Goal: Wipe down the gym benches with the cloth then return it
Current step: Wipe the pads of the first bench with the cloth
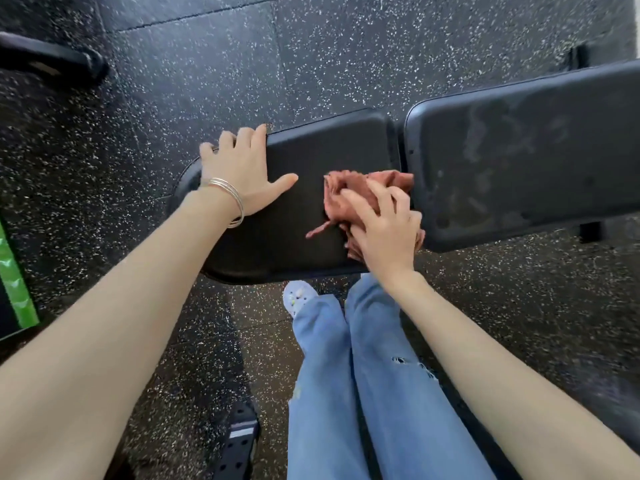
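On the bench seat, right hand presses cloth; left hand rests flat.

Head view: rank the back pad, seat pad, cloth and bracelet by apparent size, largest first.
1. back pad and seat pad: too alike to separate; the back pad runs out of frame.
2. cloth
3. bracelet

Even soft light, wide-angle bending at edges.

**Out of your sight**

Your right hand covers much of the cloth. Your left hand fingertips dip over the table's far edge. The right edge cuts off the long pad; the left edge, a green panel. Jeans hide most of one shoe.
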Demonstrator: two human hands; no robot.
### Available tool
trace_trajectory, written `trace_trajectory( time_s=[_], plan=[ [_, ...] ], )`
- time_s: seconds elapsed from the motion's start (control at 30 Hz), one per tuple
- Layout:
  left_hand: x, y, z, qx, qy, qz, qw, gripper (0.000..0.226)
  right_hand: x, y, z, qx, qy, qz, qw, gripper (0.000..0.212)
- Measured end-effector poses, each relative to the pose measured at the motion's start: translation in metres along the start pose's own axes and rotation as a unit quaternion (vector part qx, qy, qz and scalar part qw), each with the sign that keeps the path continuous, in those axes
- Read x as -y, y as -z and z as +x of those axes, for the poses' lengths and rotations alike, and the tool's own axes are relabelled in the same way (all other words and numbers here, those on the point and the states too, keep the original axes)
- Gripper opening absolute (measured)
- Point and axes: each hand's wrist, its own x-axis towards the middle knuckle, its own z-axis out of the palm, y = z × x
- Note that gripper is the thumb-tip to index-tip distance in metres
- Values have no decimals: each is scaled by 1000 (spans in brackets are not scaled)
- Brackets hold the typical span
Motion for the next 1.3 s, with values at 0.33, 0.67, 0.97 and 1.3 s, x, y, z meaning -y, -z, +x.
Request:
trace_trajectory(
  time_s=[0.33, 0.67, 0.97, 1.3],
  plan=[
    [-65, -5, 26, -38, -17, 6, 999, 79, -24, -14, -35, -26, -88, 39, 995, 48],
    [-66, -10, 33, -71, -11, 3, 997, 68, -38, -6, 108, -42, -68, 26, 996, 48],
    [-79, -2, 35, -47, 17, -1, 999, 66, -89, -19, -41, -62, 62, 44, 995, 44],
    [-131, -3, 56, -44, 24, -17, 999, 65, -132, 1, 29, -39, 76, -173, 981, 38]
  ],
)
